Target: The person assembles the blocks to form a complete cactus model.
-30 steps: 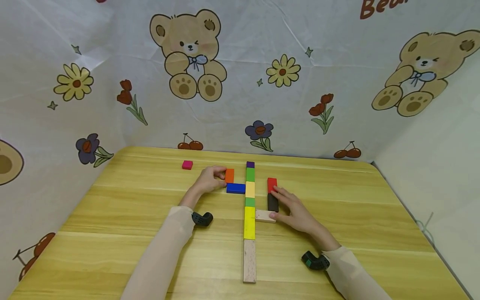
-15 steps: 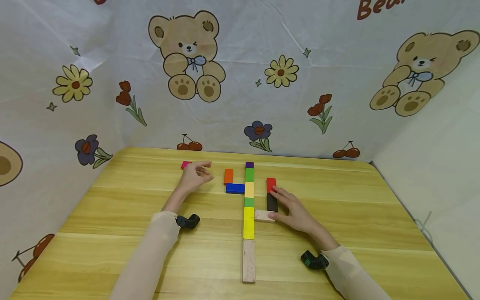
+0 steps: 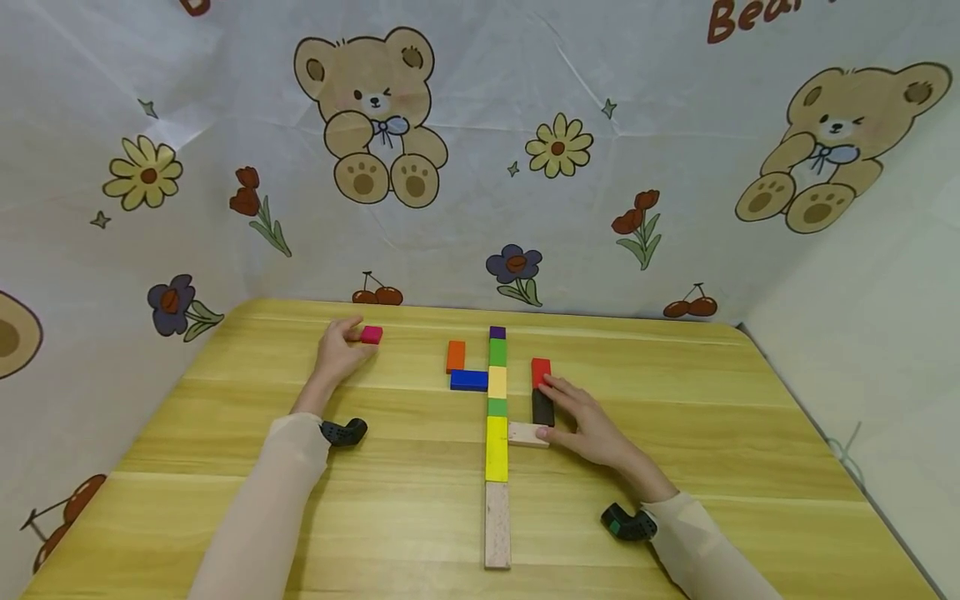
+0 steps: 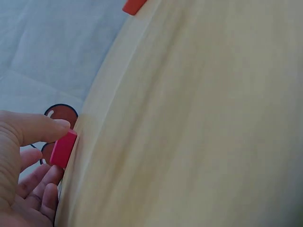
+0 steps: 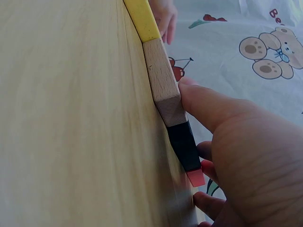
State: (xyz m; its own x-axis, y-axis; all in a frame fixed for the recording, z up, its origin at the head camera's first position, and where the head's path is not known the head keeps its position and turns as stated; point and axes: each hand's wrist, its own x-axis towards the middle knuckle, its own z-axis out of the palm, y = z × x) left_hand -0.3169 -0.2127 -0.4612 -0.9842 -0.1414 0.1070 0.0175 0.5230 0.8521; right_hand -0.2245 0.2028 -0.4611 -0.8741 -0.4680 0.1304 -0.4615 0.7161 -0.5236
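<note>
In the head view, my left hand (image 3: pixel 339 354) is at a small pink block (image 3: pixel 372 335) near the table's back left. Its thumb and fingers are on either side of this block in the left wrist view. My right hand (image 3: pixel 592 425) touches a row of blocks: its fingertips are against the red block (image 3: pixel 541 372) and black block (image 3: pixel 543 408), while its thumb meets the end of a plain wood block (image 3: pixel 528 434). That wood block joins a yellow block (image 3: pixel 497 450) in a long column. A blue block (image 3: pixel 468 381) extends left from the column, with an orange block (image 3: pixel 455 357) behind its left end.
The column runs from a purple block (image 3: pixel 497 332) at the back to a plain wood block (image 3: pixel 497 525) at the front. All blocks lie on a wooden table (image 3: pixel 405 500). A printed cloth (image 3: pixel 465 100) hangs behind its back edge.
My left hand has left the orange block and moved left to the pink block, which stays in place. My right hand has stayed at the red, black and plain wood blocks.
</note>
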